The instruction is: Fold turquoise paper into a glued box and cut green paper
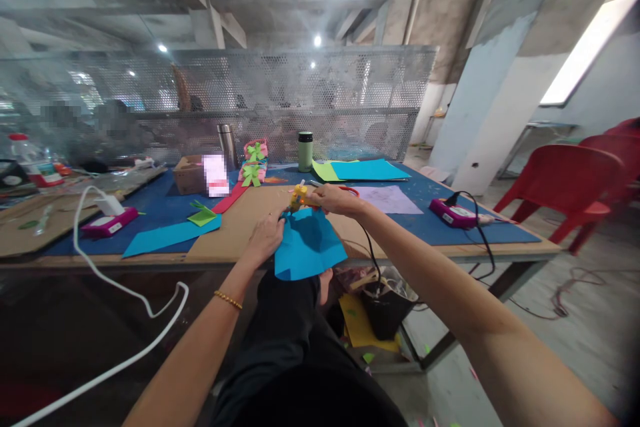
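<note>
A sheet of bright blue paper [310,247] hangs over the table's front edge above my lap, creased and bent. My left hand [267,235] pinches its upper left edge. With its fingers closed, my right hand [336,200] grips a yellow hot glue gun [299,197] whose body lies over the paper's top edge. A glue stick pokes up from the gun, and a black cord runs down from the right hand. Part of a pair of scissors [354,191] shows behind that hand; the rest is hidden.
Around me lie a blue strip [173,235], a green folded piece [203,216], lilac paper [393,200] and blue sheets [370,169]. A green tumbler [305,152], cardboard box [189,175] and purple power strips [453,213] stand about. A black bin [387,310] sits under the table.
</note>
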The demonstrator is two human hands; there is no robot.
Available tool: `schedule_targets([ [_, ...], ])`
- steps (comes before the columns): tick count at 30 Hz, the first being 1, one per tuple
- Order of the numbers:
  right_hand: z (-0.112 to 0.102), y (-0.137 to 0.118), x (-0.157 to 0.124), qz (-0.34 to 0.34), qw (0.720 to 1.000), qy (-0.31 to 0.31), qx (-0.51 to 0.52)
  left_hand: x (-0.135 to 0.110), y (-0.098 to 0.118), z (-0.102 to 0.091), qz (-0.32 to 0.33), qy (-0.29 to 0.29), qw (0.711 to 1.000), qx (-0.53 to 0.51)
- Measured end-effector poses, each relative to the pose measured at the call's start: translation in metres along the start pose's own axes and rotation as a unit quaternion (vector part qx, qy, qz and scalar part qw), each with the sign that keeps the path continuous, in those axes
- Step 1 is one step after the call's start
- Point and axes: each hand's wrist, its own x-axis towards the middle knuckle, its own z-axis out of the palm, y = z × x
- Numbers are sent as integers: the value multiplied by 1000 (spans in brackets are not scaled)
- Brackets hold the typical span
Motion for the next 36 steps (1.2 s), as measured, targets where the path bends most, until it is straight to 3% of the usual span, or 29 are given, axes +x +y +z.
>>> schedule_targets([
  [9,-1,-6,-4,30,999,16,15,1,-2,1,1,6,1000,-8],
  [16,-4,-7,-9,9,999,5,40,-1,-1,0,-4,1,1000,-11],
  [21,-14,1,-16,23,995,53,86,-1,-3,1,9,7,999,-36],
  [27,-26,22,-26,15,964,142,223,0,-5,4,12,0,1000,0],
  [36,-13,51,-32,37,940,190,281,6,-8,13,61,-43,987,140],
])
